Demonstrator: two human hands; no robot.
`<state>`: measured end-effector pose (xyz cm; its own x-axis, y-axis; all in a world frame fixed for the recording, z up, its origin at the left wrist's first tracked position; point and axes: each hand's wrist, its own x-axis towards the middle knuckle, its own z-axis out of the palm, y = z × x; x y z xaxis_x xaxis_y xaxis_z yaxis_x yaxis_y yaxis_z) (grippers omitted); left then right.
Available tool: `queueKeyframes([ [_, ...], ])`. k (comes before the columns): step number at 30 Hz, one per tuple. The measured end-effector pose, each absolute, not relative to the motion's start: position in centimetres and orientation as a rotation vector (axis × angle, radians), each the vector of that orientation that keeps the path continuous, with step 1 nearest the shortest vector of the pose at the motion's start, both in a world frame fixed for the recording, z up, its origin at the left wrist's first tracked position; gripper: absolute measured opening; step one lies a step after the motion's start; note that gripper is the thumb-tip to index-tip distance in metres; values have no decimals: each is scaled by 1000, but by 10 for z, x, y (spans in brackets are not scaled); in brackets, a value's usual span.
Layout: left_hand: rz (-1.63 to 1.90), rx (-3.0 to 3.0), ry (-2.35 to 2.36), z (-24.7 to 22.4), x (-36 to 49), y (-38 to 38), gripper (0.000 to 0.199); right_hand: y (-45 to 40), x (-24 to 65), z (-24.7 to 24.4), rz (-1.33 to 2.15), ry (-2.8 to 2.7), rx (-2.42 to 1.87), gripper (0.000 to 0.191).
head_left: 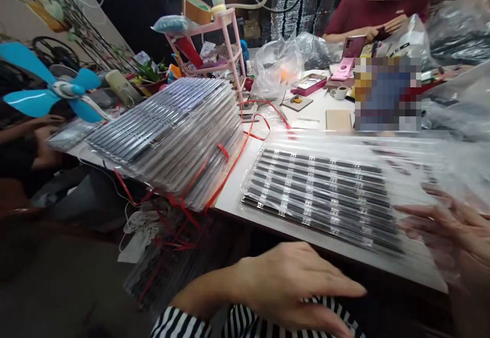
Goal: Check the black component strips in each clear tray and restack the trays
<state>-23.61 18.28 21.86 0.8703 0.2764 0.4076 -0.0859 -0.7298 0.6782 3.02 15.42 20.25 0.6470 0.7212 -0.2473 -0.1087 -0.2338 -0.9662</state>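
A clear plastic tray (314,195) lies on the table before me, with rows of dark strips in its grooves. My left hand (294,284) is in front of the table's near edge, thumb and fingers apart, holding nothing. At the tray's right end is my right hand (455,231), blurred by motion, its fingers stretched out toward the tray. Whether those fingertips touch the plastic I cannot tell. Left of the tray rises a tall stack of similar filled trays (168,128).
Red strapping (229,174) trails around the stack. A blue fan (61,88) stands at the left, and a pink rack (229,47) behind the stack. A phone on a pink stand (348,57) and a cup (339,92) are farther back. Across the table sits a person (367,16).
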Motion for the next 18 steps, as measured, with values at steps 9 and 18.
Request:
queueKeyframes([
  [9,1073,1952,1326,194,-327,257,26,155,32,193,970,-510,-1789,118],
  [18,519,2305,1309,159,-309,300,53,162,72,166,226,-1402,-2205,60],
])
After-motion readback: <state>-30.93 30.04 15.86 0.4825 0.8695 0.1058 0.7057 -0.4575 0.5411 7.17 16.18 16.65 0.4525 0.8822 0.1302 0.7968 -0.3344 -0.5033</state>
